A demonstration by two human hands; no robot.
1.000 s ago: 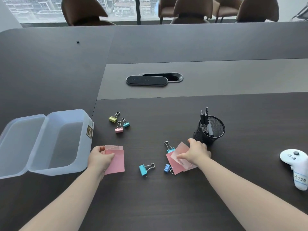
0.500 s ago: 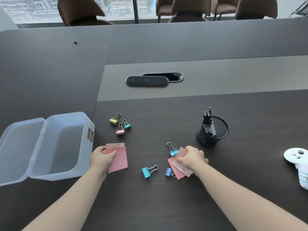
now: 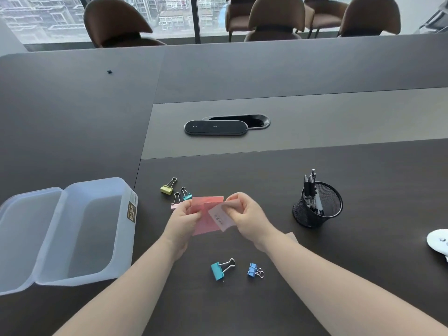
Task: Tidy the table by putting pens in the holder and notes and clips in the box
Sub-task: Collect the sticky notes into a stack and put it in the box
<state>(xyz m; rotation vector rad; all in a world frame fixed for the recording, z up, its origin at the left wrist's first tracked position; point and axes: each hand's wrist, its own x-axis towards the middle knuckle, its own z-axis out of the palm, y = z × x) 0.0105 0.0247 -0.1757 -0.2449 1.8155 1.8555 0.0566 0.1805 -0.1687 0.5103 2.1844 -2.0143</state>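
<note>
Both hands met above the worktop [image 3: 363, 275], between the box and the pen holder. The left hand [image 3: 183, 220] was closed in a pinch on the darker pink notes [image 3: 206, 221], thumb on top, while the right hand [image 3: 247, 215] was closed on the paler notes [image 3: 221, 218], one of them with small writing on it, and laid them against the left-hand stack. The two bundles overlapped askew, corners not matched.

The step in hand looked to be gathering the notes into one stack. To do it well, the edges wanted squaring before one hand let go, since loose thin sheets slide apart and could flutter down short of the box. The left grip was nearer the open box [image 3: 80, 236], which stood empty at the left with its lid swung back, so passing the whole stack to that hand seemed the shorter carry.

Pens [image 3: 310, 190] already stood in the mesh holder [image 3: 317, 207]. Clips lay unsorted: a yellow clip [image 3: 167, 189], a pink clip [image 3: 175, 202] and a small teal clip [image 3: 186, 195] beyond the hands, a large teal clip [image 3: 219, 269] and a blue clip [image 3: 254, 270] nearer the person.
</note>
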